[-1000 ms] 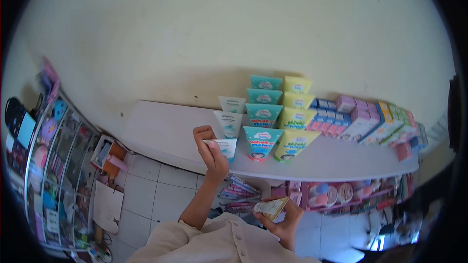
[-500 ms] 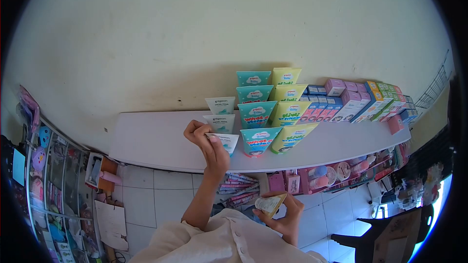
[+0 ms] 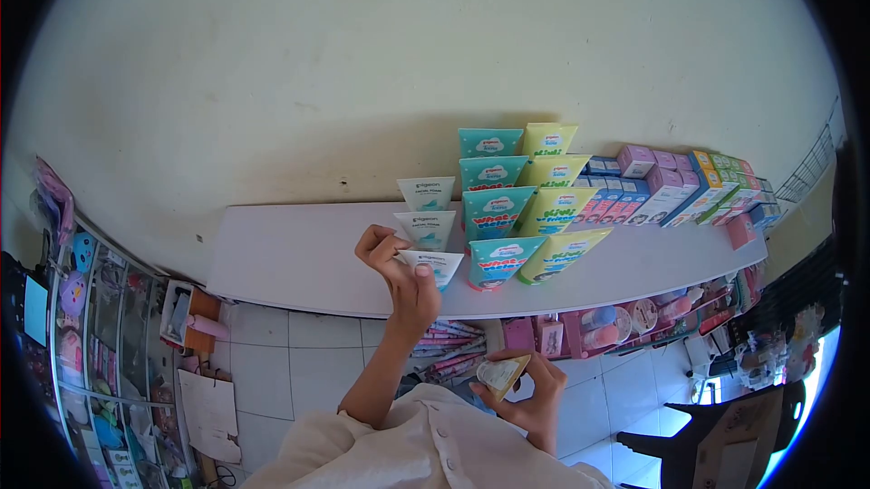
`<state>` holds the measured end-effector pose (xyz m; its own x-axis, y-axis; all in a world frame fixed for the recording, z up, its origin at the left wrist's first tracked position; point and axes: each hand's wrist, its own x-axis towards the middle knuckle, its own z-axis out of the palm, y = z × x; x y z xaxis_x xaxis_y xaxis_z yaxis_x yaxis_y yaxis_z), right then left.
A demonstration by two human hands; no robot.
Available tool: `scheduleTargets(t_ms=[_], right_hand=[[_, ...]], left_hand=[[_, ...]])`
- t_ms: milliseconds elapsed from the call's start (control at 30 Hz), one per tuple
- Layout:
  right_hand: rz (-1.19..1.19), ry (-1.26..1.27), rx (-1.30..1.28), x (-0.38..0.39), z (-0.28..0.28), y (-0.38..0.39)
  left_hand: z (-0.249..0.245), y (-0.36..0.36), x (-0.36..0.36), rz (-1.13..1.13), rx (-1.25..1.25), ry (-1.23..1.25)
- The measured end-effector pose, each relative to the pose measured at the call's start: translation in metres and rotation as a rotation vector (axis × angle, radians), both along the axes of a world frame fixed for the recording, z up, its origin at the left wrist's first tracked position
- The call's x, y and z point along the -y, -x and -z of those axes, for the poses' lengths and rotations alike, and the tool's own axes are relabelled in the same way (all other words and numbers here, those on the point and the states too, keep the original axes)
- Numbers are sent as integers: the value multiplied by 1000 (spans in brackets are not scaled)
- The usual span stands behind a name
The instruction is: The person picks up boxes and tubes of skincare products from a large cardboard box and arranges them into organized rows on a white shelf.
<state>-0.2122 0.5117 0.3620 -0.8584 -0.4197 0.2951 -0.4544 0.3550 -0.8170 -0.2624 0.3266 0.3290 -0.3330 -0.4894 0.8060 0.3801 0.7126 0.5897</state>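
Observation:
My left hand (image 3: 405,282) is closed on the nearest white facial foam tube (image 3: 439,264), at the front of a short row standing on the white shelf top. Behind it stand two more white tubes, the middle one (image 3: 426,231) and the rear one (image 3: 426,192). Low in front of my body, my right hand (image 3: 533,398) grips a small tube (image 3: 500,376) with a yellowish edge and a pale face; its label is too small to read. Right of the white row stand teal tubes (image 3: 497,211) and yellow kiwi tubes (image 3: 555,210).
On the right of the white shelf top (image 3: 290,249) stand many small boxes (image 3: 666,190). Pink goods (image 3: 603,330) fill a rack below its front edge. A glass display case (image 3: 118,335) is at left, and a dark chair-like object (image 3: 725,435) at lower right.
The view has shifted a little, so the tubes appear farther right. My left thumb now lies over the front of the white tube. My right hand still holds its tube.

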Motion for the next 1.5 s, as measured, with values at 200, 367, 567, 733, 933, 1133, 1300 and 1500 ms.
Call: scheduleTargets(t_ms=[200,367,567,733,933,1133,1300,1500], right_hand=[[-23,-3,-2,7,-1,0],[-69,5,-32,17,-4,1],[-230,81,-332,54,-14,5],[-405,137,-463,91,-15,1],[-343,288,-348,128,-1,-5],[-386,402,-429,103,30,2],[-269,446,-492,82,44,5],[-137,367,-543,71,44,8]], left_hand=[[-3,-5,-4,17,-27,-41],[16,-28,1,55,-297,-197],[23,-89,22,625,-99,15],[30,-112,28,387,49,21],[14,-113,51,184,209,-18],[-1,-96,91,210,389,7],[-2,-87,98,330,528,-87],[-4,-85,104,414,546,-130]])
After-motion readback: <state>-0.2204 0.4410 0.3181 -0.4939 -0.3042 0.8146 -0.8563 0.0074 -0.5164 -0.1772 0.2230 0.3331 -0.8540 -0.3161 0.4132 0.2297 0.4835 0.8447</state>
